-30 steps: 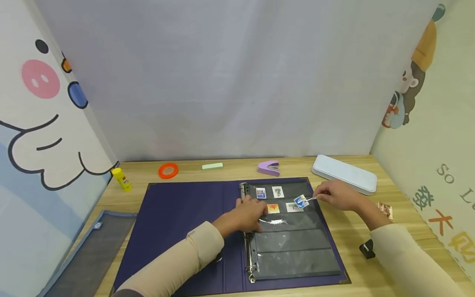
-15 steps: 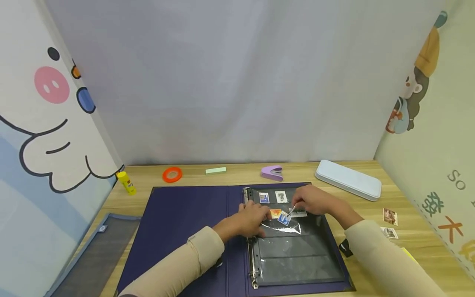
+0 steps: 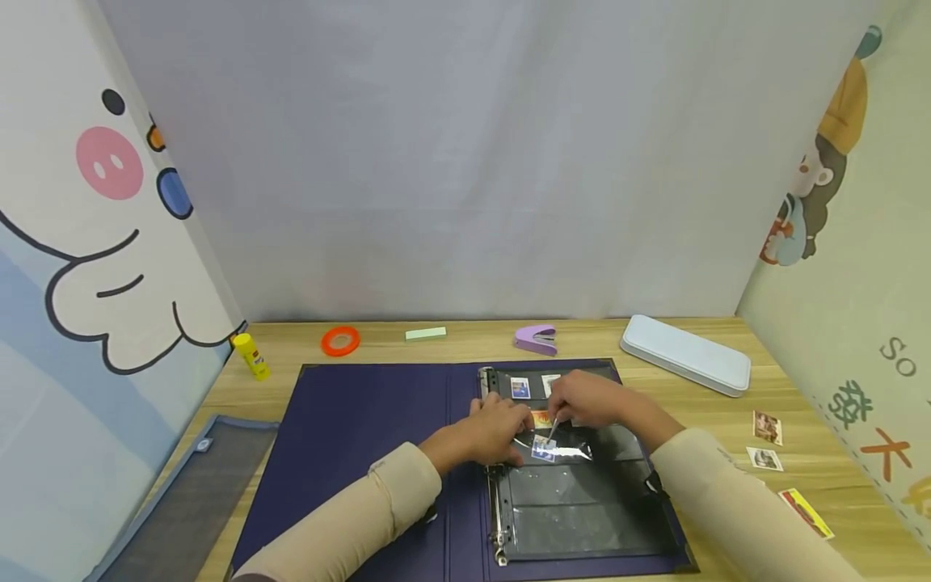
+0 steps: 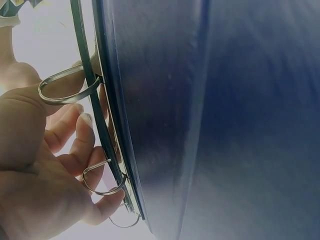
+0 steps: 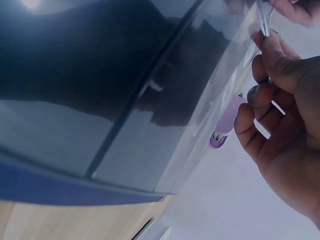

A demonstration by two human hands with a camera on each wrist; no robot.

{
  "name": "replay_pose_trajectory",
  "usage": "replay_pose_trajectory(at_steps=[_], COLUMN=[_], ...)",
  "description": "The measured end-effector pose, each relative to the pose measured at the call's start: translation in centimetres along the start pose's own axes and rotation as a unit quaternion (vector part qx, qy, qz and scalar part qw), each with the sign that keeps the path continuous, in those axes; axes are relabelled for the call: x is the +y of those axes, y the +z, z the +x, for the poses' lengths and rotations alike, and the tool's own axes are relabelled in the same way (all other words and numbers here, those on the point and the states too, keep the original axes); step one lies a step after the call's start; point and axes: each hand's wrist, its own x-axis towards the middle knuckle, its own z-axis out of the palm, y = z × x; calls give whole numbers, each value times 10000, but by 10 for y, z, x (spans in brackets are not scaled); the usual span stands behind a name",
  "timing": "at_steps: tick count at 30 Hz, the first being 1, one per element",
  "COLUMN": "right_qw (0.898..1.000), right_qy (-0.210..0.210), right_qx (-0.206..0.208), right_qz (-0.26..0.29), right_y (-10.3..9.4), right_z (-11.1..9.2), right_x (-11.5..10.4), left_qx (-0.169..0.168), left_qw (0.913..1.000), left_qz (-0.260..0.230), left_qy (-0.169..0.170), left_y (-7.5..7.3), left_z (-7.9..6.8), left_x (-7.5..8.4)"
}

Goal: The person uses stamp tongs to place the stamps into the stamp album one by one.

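My right hand (image 3: 587,399) pinches metal tweezers (image 5: 263,19) between thumb and fingers. At their tip is a blue-and-white stamp (image 3: 543,449), over the third pocket row of the black stamp page (image 3: 582,529). My left hand (image 3: 494,430) rests on the page's left side, next to the binder rings (image 4: 67,100), its fingers bent loosely. Above the held stamp, an orange stamp (image 3: 541,419) sits in the second row, partly behind the hands. In the top row are a blue stamp (image 3: 520,388) and a grey one (image 3: 549,383), the latter partly covered by my right hand.
The navy binder (image 3: 356,428) lies spread on the wooden table. Loose stamps (image 3: 767,428) and a yellow-red strip (image 3: 806,512) lie on the right. Behind are orange tape (image 3: 339,341), a purple stapler (image 3: 536,339) and a pale case (image 3: 685,356); a glue stick (image 3: 250,356) and mesh pouch (image 3: 189,501) are left.
My right hand has carried the blue stamp in the tweezers left and down, from the page's right side to the third row near my left hand. The left hand has stayed on the page.
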Motion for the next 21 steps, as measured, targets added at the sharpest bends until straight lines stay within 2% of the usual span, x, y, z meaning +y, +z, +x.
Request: replay_pose_trajectory(at_steps=[12, 16, 21], right_qw=[9998, 9989, 9944], right_qy=[-106, 246, 738], right_qx=[67, 83, 487], right_qz=[160, 384, 582], right_y=[2, 1, -5], right_z=[3, -7, -35], right_x=[-5, 0, 20], left_qx=[-72, -69, -57], left_qw=[9999, 9997, 9995], left_qz=[-116, -221, -281], left_qy=[-11, 39, 91], left_y=[-2, 0, 0], left_z=[0, 0, 2], left_x=[0, -1, -2])
